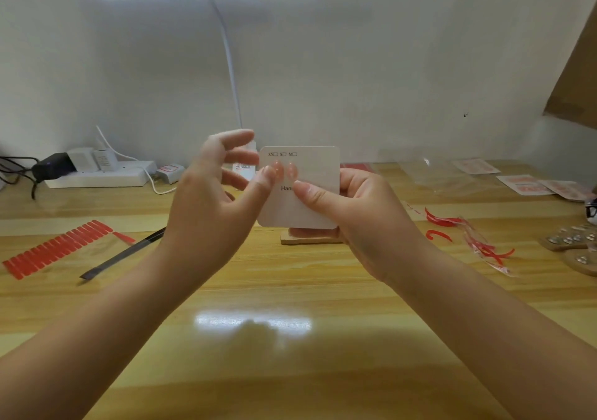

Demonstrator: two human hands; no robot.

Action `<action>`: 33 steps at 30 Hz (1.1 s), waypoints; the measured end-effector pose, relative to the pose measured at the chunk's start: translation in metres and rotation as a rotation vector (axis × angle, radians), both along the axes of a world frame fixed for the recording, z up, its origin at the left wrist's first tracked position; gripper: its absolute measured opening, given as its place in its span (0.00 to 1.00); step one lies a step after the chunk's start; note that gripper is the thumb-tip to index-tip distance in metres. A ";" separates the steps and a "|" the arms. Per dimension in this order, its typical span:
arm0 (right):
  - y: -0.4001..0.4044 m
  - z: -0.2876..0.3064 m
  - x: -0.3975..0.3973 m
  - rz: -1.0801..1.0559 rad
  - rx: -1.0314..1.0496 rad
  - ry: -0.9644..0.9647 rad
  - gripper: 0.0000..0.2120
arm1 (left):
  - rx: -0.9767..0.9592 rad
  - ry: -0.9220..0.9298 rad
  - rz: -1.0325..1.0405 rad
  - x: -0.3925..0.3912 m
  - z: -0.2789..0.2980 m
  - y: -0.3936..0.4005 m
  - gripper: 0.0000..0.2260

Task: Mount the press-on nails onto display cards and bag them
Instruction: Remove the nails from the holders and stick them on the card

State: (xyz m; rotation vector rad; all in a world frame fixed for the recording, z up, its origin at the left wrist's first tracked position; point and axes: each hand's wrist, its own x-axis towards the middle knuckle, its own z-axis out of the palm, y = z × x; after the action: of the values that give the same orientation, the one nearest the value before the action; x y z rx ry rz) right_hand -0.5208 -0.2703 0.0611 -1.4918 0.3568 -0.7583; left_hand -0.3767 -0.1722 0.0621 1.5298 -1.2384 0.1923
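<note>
Above the wooden table [307, 290], the right hand [361, 213] pinches the white display card [310, 200] upright while the left hand [206, 193], fingers spread, presses its thumb on one of two pink press-on nails [291, 171]. Uneven pressure could seat that nail crooked or bend the card. Table in front is open; clear bags [433, 174] lie far right.

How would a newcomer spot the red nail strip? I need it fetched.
Start at the wooden desk and go to its far left side. The strip of red nails lies there slanting, beside a dark flat tool. Nothing else nearby is a row of red tips.
</note>
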 end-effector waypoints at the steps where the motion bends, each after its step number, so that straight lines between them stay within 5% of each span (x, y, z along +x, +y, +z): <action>1: 0.000 0.000 0.000 0.008 0.007 -0.002 0.06 | 0.006 0.118 -0.073 0.000 0.000 -0.001 0.20; 7: -0.003 0.000 -0.001 0.029 0.059 -0.020 0.04 | -0.065 0.303 -0.223 -0.007 -0.003 -0.002 0.11; 33: -0.005 -0.015 0.005 -0.057 0.026 -0.095 0.06 | -0.088 0.313 -0.263 -0.018 -0.008 -0.001 0.10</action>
State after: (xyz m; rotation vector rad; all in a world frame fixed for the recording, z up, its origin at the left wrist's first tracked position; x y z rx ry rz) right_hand -0.5157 -0.2758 0.0461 -1.4204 0.3373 -0.8633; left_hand -0.3942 -0.1736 0.0541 1.2507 -1.1489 -0.1580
